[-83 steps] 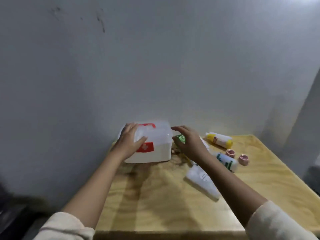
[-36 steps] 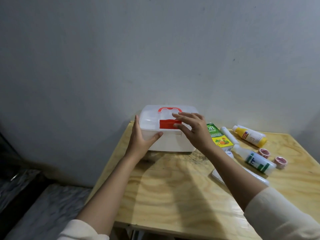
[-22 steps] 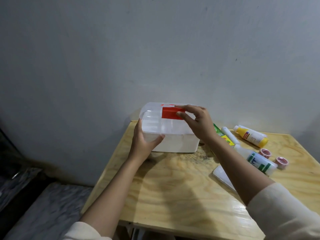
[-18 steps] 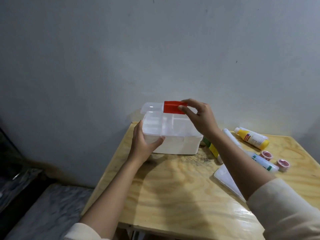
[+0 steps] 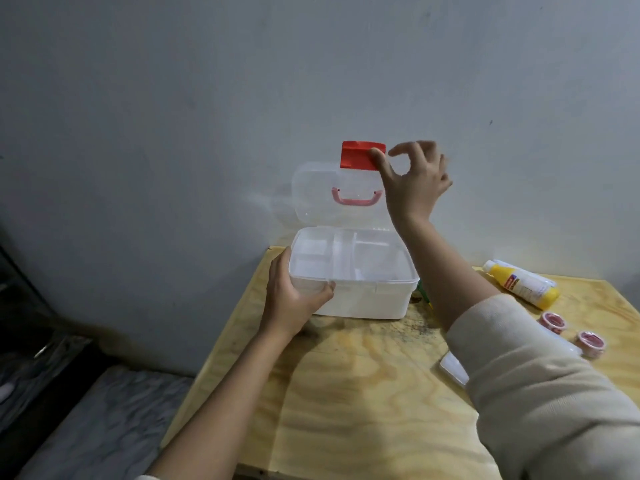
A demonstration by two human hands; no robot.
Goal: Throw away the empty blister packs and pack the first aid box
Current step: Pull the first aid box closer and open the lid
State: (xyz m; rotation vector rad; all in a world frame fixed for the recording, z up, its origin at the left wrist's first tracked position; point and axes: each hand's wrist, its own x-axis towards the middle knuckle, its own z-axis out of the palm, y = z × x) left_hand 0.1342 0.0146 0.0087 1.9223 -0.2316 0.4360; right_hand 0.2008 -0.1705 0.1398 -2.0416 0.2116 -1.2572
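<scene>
A white translucent first aid box (image 5: pixel 367 301) stands at the table's far left corner, against the wall. Its clear lid (image 5: pixel 318 195) is swung up to vertical, with a pink handle and a red latch (image 5: pixel 360 155) at the top. An empty divided tray (image 5: pixel 346 258) shows inside. My left hand (image 5: pixel 294 296) grips the box's front left corner. My right hand (image 5: pixel 412 178) is up at the latch, thumb touching its right edge, fingers spread. No blister pack can be made out.
On the wooden table (image 5: pixel 363 393), right of the box, lie a yellow-and-white bottle (image 5: pixel 519 284), two pink tape rolls (image 5: pixel 554 322), and a white flat packet (image 5: pixel 455 368) partly under my right sleeve. A green item (image 5: pixel 424 292) peeks out beside the box. Dark floor lies left.
My right hand has lifted the lid by its red latch from shut to fully upright. My left hand has stayed on the box's front left corner.
</scene>
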